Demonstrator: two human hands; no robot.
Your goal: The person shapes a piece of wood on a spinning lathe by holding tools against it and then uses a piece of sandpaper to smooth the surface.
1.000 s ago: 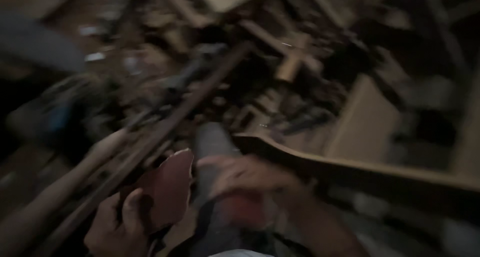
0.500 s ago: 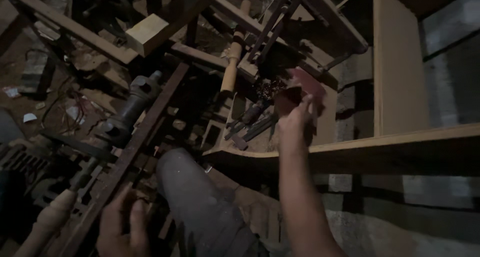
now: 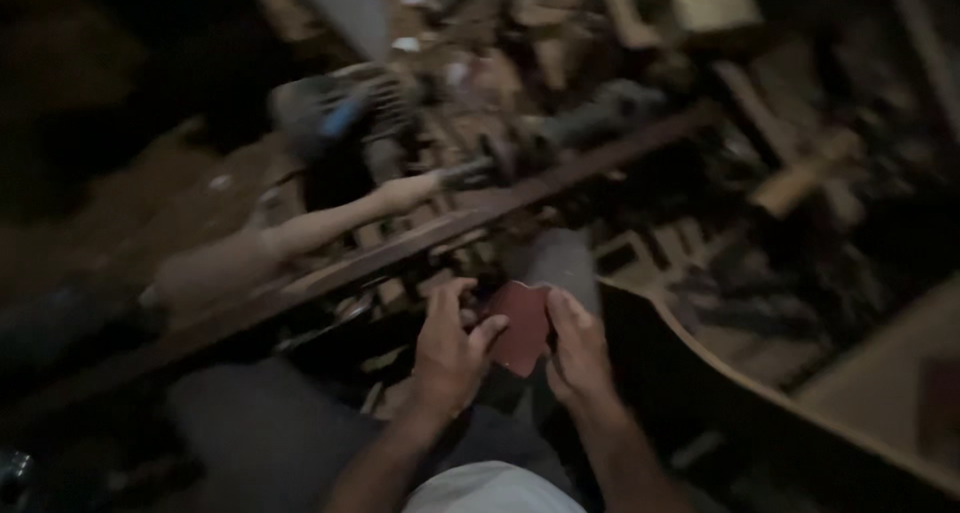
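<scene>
Both hands clamped on one reddish-brown sheet (image 3: 520,325), looks like sandpaper, low centre of frame. Left hand (image 3: 450,348): thumb across the sheet's left edge, fingers curled at its far side. Right hand (image 3: 577,348): thumb pressed on the right edge, other fingers hidden under the sheet. Sheet is bent slightly between the two grips.

Diff vs 0.5 s ago: right hand was stretched out to the upper right holding the reddish piece alone, left hand low at the bottom left edge, empty. Now both meet at centre on the sheet. Camera has also swung; the view is blurred.

Outward: grey trouser knee (image 3: 560,263) just behind the sheet. Curved dark wooden rail (image 3: 700,373) sweeps from beside the right hand to the lower right. Long dark bar (image 3: 400,258) runs diagonally above the hands; pale turned wooden leg (image 3: 300,235) lies along it, centre left. Pale wood block (image 3: 715,8) at upper right. Rest is dim workshop clutter, details not readable.
</scene>
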